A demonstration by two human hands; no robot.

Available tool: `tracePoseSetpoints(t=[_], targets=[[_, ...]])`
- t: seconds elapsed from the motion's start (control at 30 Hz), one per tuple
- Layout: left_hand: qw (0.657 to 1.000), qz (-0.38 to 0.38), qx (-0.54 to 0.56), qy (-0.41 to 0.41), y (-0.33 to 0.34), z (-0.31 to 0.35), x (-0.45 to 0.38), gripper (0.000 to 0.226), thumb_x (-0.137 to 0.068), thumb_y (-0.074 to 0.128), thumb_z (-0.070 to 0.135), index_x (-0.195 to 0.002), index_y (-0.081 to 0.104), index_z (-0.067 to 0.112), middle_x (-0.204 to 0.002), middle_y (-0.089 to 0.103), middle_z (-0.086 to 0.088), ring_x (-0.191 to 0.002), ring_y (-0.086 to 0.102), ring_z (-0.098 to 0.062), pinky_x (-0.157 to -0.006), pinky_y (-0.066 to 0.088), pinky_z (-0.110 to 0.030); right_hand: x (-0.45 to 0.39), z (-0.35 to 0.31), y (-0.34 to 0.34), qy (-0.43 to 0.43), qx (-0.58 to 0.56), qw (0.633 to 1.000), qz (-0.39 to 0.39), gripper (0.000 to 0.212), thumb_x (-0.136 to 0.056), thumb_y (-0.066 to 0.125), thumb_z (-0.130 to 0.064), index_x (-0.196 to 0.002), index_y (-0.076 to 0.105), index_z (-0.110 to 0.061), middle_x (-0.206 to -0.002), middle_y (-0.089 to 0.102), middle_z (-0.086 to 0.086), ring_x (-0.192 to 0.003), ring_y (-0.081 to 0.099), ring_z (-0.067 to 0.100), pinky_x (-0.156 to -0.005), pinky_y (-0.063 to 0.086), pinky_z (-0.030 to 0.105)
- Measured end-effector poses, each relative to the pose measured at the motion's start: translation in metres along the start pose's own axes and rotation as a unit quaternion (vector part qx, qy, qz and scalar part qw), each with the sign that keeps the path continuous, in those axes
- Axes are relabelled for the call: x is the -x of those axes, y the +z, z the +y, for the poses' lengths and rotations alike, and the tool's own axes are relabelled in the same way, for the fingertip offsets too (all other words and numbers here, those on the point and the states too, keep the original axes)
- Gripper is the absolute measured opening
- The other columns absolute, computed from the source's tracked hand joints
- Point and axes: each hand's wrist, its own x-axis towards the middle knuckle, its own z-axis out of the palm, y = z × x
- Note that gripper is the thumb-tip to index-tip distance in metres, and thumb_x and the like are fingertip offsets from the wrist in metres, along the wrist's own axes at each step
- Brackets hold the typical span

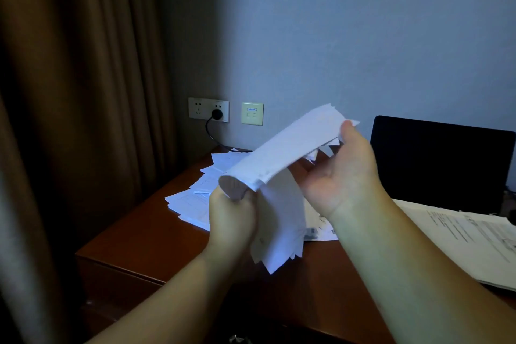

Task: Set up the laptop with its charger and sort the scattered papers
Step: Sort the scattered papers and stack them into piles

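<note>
We hold a bunch of papers (282,159) up in the middle of the frame. Our left hand (233,213) grips its low end. Our right hand (342,173) pinches its top end. More loose papers (192,201) lie on the desk (145,240) behind. The laptop (441,162) stands open at the right, screen dark. A plug (217,113) sits in the wall socket (208,109).

Matt white paper sheets (282,148), glossy reddish-brown wooden desk (145,243), dull brown cloth curtain (83,92).

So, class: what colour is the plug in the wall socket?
Black, like its cable; the plug shows in the head view.
</note>
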Motion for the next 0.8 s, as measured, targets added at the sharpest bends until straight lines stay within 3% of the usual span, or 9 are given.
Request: tracePoseSetpoints(t=[0.07,0.17,0.33,0.47,0.57,0.7,0.8], targets=[[0.993,-0.037,0.069,-0.091,-0.003,0.001,-0.004,0.038,-0.092,0.050,-0.012,-0.077,0.073,0.014,-0.080,0.077,-0.006,-0.077,0.073,-0.021,-0.067,0.058,-0.030,-0.005,-0.005,-0.012,0.005,0.068,0.998,-0.007,0.052,-0.100,0.048,-0.060,-0.136,0.053,-0.023,-0.125,0.062,0.017,-0.090,0.072,0.043,-0.070,0.061,0.049],[0.968,-0.078,0.116,-0.207,-0.008,-0.001,-0.010,0.033,-0.090,0.054,-0.015,-0.104,0.071,0.010,-0.102,0.074,-0.028,-0.091,0.074,-0.044,-0.077,0.062,-0.051,-0.010,-0.007,-0.029,-0.015,0.176,0.984,-0.013,0.059,-0.099,0.040,-0.067,-0.152,0.039,-0.040,-0.154,0.043,0.009,-0.102,0.069,0.047,-0.077,0.061,0.051],[0.935,-0.147,0.151,-0.286,-0.019,-0.007,-0.017,0.031,-0.094,0.059,-0.008,-0.121,0.065,0.006,-0.104,0.077,-0.021,-0.086,0.077,-0.037,-0.062,0.062,-0.042,-0.022,-0.008,-0.054,-0.055,0.312,0.948,0.013,0.049,-0.100,0.050,-0.058,-0.146,0.044,-0.044,-0.145,0.043,-0.007,-0.100,0.073,0.034,-0.071,0.062,0.046],[0.930,-0.185,0.143,-0.283,-0.025,-0.013,-0.021,0.035,-0.095,0.058,-0.007,-0.127,0.062,0.006,-0.106,0.077,-0.022,-0.086,0.077,-0.036,-0.067,0.061,-0.042,-0.031,-0.009,-0.072,-0.108,0.397,0.911,0.012,0.044,-0.104,0.050,-0.045,-0.146,0.040,-0.052,-0.136,0.048,-0.019,-0.100,0.071,0.033,-0.081,0.061,0.046],[0.934,-0.194,0.120,-0.275,-0.028,-0.017,-0.026,0.036,-0.094,0.061,-0.007,-0.128,0.062,0.005,-0.106,0.076,-0.022,-0.087,0.077,-0.037,-0.071,0.061,-0.043,-0.039,-0.008,-0.088,-0.123,0.452,0.883,-0.011,0.057,-0.103,0.055,-0.039,-0.149,0.028,-0.059,-0.136,0.048,-0.018,-0.100,0.070,0.030,-0.083,0.062,0.046],[0.931,-0.203,0.119,-0.280,-0.030,-0.021,-0.033,0.036,-0.094,0.059,-0.008,-0.128,0.061,0.003,-0.106,0.076,-0.024,-0.085,0.077,-0.038,-0.066,0.063,-0.044,-0.051,-0.006,-0.108,-0.155,0.503,0.849,-0.041,0.084,-0.099,0.065,-0.028,-0.148,0.011,-0.068,-0.150,0.030,-0.026,-0.104,0.069,0.026,-0.070,0.063,0.032],[0.926,-0.200,0.134,-0.289,-0.032,-0.026,-0.038,0.040,-0.094,0.059,-0.008,-0.132,0.058,0.005,-0.110,0.074,-0.026,-0.087,0.076,-0.040,-0.066,0.063,-0.047,-0.059,-0.005,-0.119,-0.184,0.526,0.829,-0.037,0.097,-0.095,0.070,-0.023,-0.147,0.003,-0.070,-0.155,0.020,-0.029,-0.112,0.065,0.023,-0.070,0.060,0.028]])
